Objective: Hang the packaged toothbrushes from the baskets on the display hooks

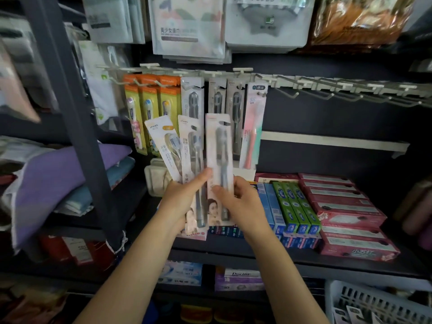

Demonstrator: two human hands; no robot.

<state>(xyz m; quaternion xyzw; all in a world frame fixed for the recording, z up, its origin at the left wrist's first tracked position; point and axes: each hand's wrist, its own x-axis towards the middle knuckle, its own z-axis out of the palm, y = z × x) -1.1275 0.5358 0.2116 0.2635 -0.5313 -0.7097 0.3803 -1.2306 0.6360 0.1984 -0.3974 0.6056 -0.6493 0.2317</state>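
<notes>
Pinching toothbrush pack point(219, 146) in right hand point(236, 202).

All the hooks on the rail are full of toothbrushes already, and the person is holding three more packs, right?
Not quite. The head view shows only the left hooks filled with hanging toothbrushes; the hooks on the right are bare. The rest is right: the left hand holds two packs fanned out, and the right hand pinches a third pack.

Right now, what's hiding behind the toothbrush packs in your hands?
Behind the held packs hang grey toothbrush packs and orange-topped ones on hooks, with a pink pack beside them. The lower ends of the grey packs are covered, so I cannot see those.
</notes>
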